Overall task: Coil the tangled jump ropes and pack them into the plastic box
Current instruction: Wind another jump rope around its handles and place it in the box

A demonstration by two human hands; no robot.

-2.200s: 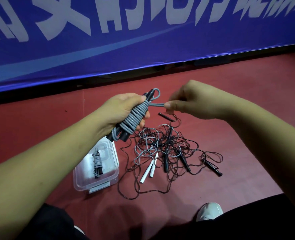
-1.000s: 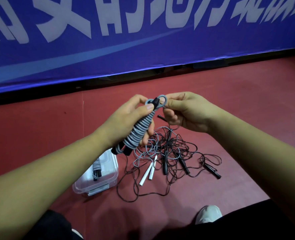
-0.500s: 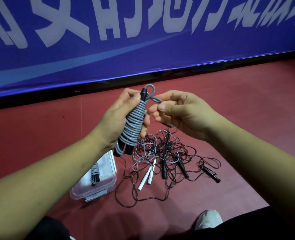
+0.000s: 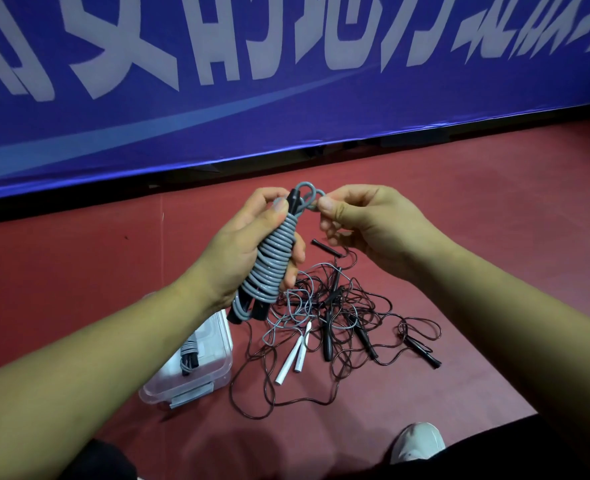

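Seen from the head, the left hand point(image 4: 248, 251) grips a grey rope point(image 4: 272, 265) wound tightly round its black handles and held in the air. The plastic box point(image 4: 196, 389) on the floor point(image 4: 459, 202) below already holds one coiled rope point(image 4: 189, 355), and the right hand point(image 4: 366, 223) pinches the loose end point(image 4: 312, 199) at the bundle's top. That end wants tucking snugly under a turn, left grip firm, so nothing unwinds; the tangled pile point(image 4: 338, 317) lies beside the box. The blue banner point(image 4: 321, 109) bears large white characters, cropped and unreadable.

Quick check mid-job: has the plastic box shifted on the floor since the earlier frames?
No. The plastic box sits where it was, just left of the white handles in the tangled ropes; its slight drift in frame is the head camera moving.
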